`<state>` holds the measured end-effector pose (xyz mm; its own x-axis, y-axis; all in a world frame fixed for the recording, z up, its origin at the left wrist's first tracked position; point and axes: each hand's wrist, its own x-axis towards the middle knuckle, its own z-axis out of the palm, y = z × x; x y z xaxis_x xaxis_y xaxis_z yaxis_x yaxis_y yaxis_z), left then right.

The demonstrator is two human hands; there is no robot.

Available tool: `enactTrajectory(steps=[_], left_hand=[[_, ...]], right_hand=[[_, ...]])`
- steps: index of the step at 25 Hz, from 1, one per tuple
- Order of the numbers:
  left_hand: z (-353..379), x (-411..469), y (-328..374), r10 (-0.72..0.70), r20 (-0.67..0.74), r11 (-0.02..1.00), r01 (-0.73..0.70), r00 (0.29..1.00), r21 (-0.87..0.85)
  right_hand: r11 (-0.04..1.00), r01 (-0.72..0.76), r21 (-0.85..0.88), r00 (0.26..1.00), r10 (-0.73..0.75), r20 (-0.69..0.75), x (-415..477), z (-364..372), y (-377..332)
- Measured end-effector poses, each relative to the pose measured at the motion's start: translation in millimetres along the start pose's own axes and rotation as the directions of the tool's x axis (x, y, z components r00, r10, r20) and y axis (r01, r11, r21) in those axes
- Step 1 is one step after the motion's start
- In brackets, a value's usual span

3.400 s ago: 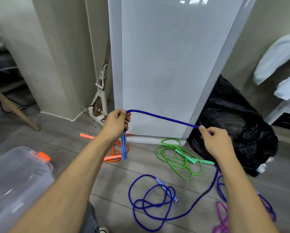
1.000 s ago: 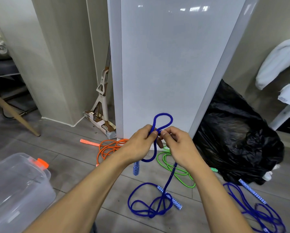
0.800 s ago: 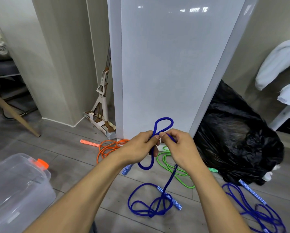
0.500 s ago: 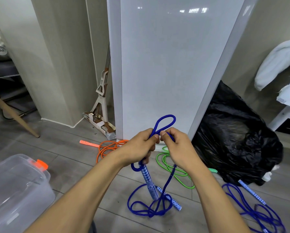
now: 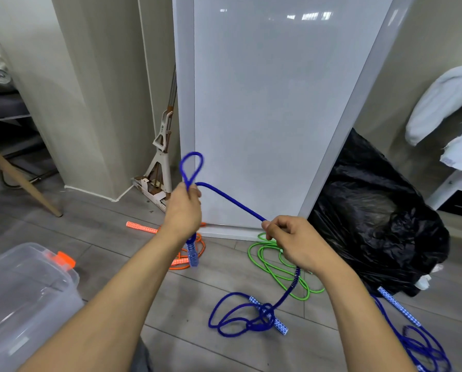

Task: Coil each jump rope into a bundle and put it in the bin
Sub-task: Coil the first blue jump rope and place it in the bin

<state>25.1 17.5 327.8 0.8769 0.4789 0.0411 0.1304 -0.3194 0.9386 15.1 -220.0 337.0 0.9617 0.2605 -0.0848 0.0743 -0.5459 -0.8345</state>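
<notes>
1. We take the white panel (image 5: 278, 116) as our mark. It stands upright on the floor, and before its lower left corner our left hand (image 5: 184, 210) is raised, fingers curled round the blue jump rope (image 5: 232, 202). A small loop stands above the fist and a patterned handle (image 5: 192, 251) hangs below it.
2. Before the panel's foot, our right hand (image 5: 294, 242) pinches the same rope between thumb and fingers. The rope runs nearly straight between the two hands, then drops from the right hand to a loose tangle on the floor, where the other handle (image 5: 275, 320) lies.
3. Well left of the panel and close to us, the clear bin (image 5: 23, 291) with its orange latch sits apart from both hands, with bare grey floor (image 5: 104, 237) between.
4. At the panel's foot lie an orange rope (image 5: 200, 249) and a green rope (image 5: 267, 261). A second blue rope (image 5: 417, 342) lies far to the panel's right, near us.
5. A black bag (image 5: 380, 218) slumps just right of the panel, a mop (image 5: 160, 157) stands at its left edge, and a pale cloth (image 5: 444, 103) hangs further right
</notes>
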Motion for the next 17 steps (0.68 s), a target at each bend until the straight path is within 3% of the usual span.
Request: enactTrajectory(steps=[4, 7, 9, 10, 13, 15, 17], left_hand=[[-7.6, 12.5, -3.9, -0.224, -0.263, 0.950, 0.150, 0.938, -0.272], [-11.4, 16.4, -5.3, -0.320, -0.287, 0.895, 0.188, 0.903, -0.404], [-8.3, 16.0, -5.6, -0.342, -0.197, 0.864, 0.225, 0.919, -0.451], [-6.3, 11.5, -1.7, -0.339, -0.124, 0.850, 0.247, 0.932, -0.465], [2.6, -10.9, 15.0, -0.239, 0.179, 0.813, 0.298, 0.954, -0.500], [8.5, -27.9, 25.1, -0.150, 0.346, 0.830, 0.308, 0.926, -0.465], [14.7, -41.3, 29.7, -0.100, 0.424, 0.873, 0.284, 0.900, -0.397]], right_hand=[[0.982, -0.091, -0.167, 0.992, 0.103, 0.068, -5.5, -14.2, 9.4], [0.975, -0.103, -0.195, 0.995, 0.101, -0.022, 1.9, -23.8, 19.5], [0.990, -0.070, -0.124, 0.995, 0.060, -0.084, 3.6, -25.6, 19.0], [1.000, -0.030, -0.009, 0.994, 0.028, -0.108, 3.3, -24.2, 15.9], [0.963, 0.071, 0.258, 0.984, -0.026, -0.174, -0.3, -10.9, -3.8], [0.952, 0.107, 0.286, 0.973, -0.042, -0.226, 2.1, 3.3, -13.4], [0.956, 0.119, 0.267, 0.972, -0.057, -0.229, 3.5, 16.3, -19.2]])
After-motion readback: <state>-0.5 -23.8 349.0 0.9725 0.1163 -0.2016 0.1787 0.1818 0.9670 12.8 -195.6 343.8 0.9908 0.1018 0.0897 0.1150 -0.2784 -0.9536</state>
